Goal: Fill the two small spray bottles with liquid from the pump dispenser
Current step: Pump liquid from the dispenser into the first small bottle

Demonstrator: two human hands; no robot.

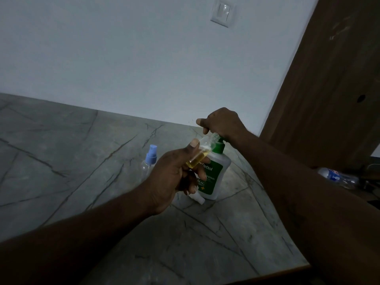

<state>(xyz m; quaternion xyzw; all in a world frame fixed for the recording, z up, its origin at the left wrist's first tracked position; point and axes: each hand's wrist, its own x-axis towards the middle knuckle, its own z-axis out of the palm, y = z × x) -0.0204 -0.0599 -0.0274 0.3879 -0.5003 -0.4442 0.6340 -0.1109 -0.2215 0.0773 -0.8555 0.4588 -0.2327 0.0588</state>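
— Spray bottle (202,150) first: where is it, and how full?
— Nearest you, just in front of the pump dispenser (216,175). Your left hand (170,177) pinches it between thumb and curled fingers, tilted, with its uncapped neck right at the green spout. It's clear, smooth plastic with amber liquid pooled in its lower part; under half full, I'd judge.
— And its top?
— A small white piece (198,197) lies on the counter (82,161) at the dispenser's foot, partly hidden by your hand. It's likely the sprayer, but I can't be sure.
— The dispenser itself?
— Upright, with a translucent rounded body, green label and green collar. Your right hand (222,122) sits on its pump head, fingers bent over it, seemingly pressing.
— What remains?
— Left of the dispenser stands the second spray bottle (149,161), clear and round-shouldered, its pale blue cap on, apparently empty. So finish this one, cap it, then open and fill that one. Behind the dispenser, the glossy grey veined stone meets a plain white wall
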